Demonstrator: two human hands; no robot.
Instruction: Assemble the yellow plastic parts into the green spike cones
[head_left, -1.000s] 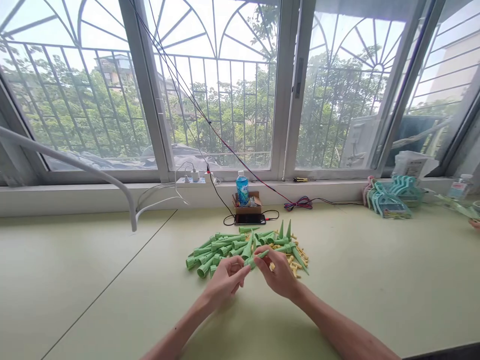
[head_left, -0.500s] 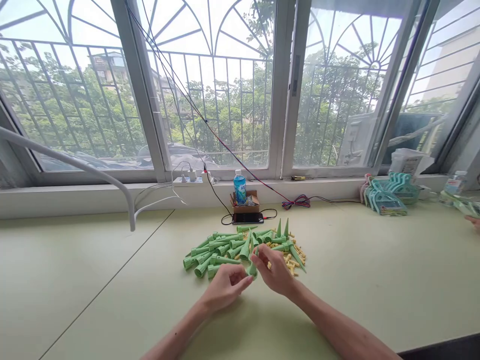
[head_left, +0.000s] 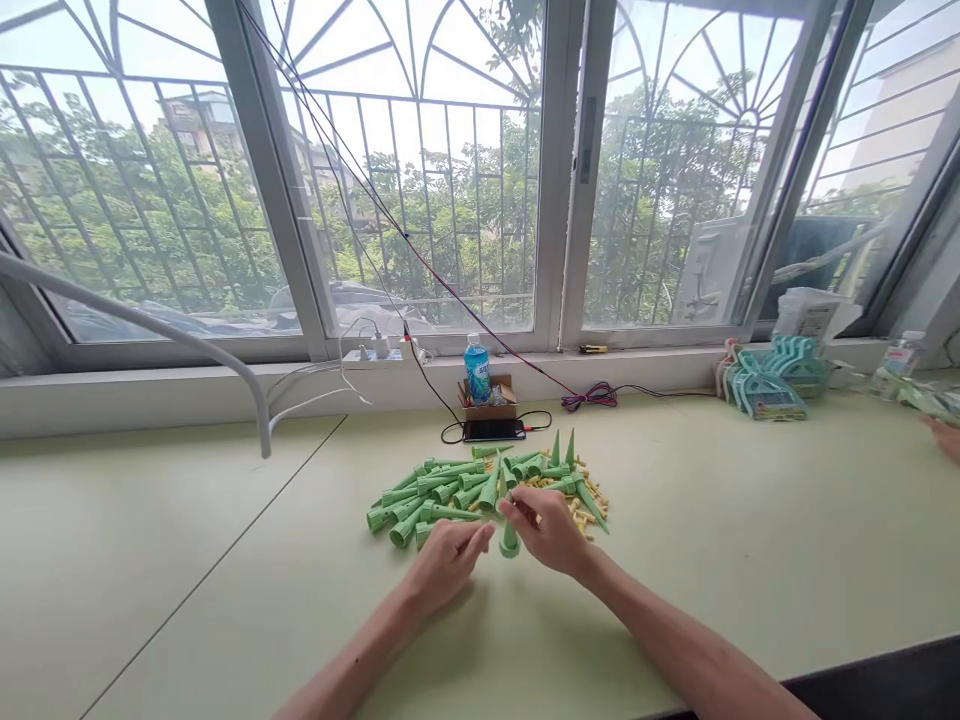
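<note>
A heap of green plastic cone spikes lies on the pale green table, with small yellow pieces mixed in at its right side. My right hand pinches one green spike and holds it nearly upright, wide end down. Just left of that spike is my left hand, fingers curled and fingertips close to it; whether anything is in them cannot be made out.
A blue-capped bottle, a small cardboard box and a black phone stand behind the heap with cables. A white curved tube arcs at left. Teal hangers are piled at right, and another person's hand shows at the right edge.
The green spike has swung from lying across both hands to nearly upright in my right hand. My left hand has come off it and sunk a little.
</note>
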